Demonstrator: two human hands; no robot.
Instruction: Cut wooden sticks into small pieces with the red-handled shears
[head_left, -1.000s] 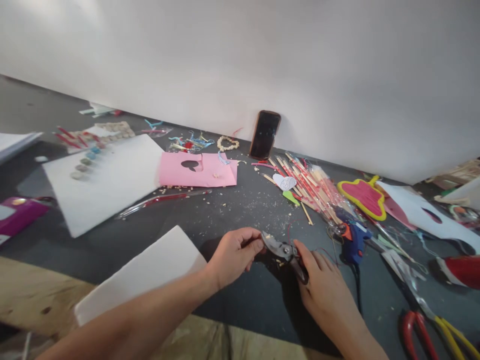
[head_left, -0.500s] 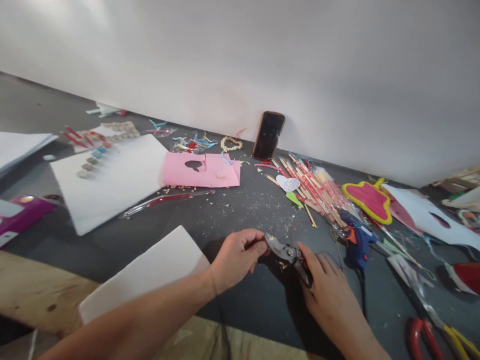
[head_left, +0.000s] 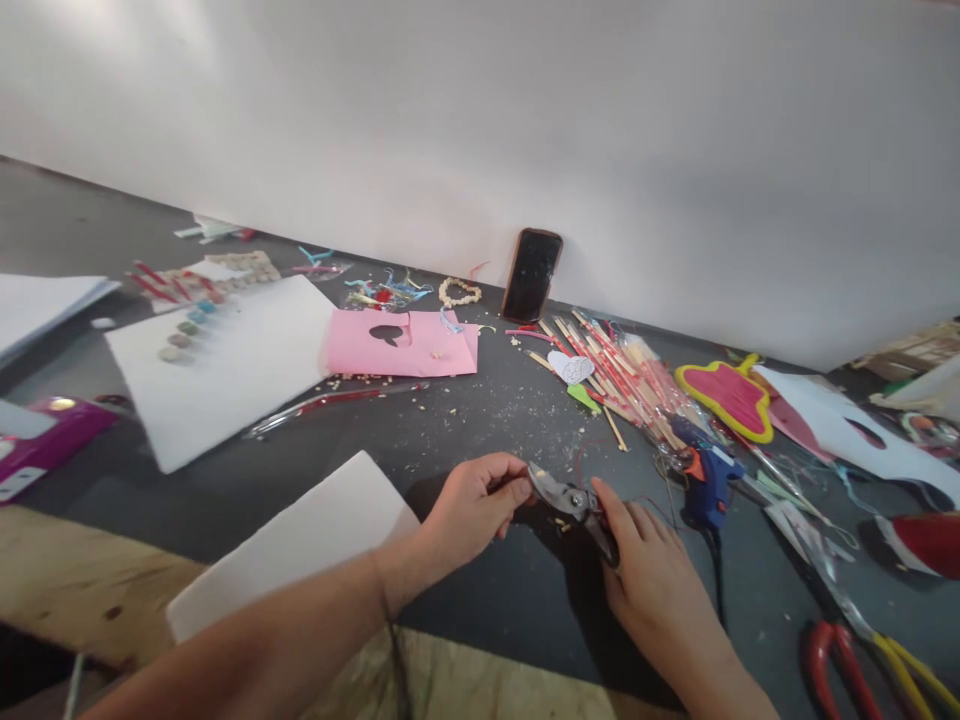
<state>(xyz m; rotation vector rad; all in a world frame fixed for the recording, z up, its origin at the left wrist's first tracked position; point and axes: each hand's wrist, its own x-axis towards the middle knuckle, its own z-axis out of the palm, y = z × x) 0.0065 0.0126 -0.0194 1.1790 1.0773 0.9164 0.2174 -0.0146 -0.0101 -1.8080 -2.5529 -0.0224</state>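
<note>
My right hand is wrapped round the handles of a pair of pruning shears, whose blades point left. At the blade tips, my left hand is closed in a pinch. Whatever lies between its fingers is too small and hidden to name. Pale little bits lie on the dark table under the shears. A thin red thread shows just above the tool. Left of my left wrist rests a white foam sheet, partly covered by my forearm.
A phone leans on the wall. Red-wrapped sticks, a blue glue gun and scissors with red and yellow handles lie rightward. Pink paper, a bead loop and another white sheet are farther left.
The view has shifted slightly. Both hands and the shears keep nearly the same pose against each other, with no clear change in grip.
</note>
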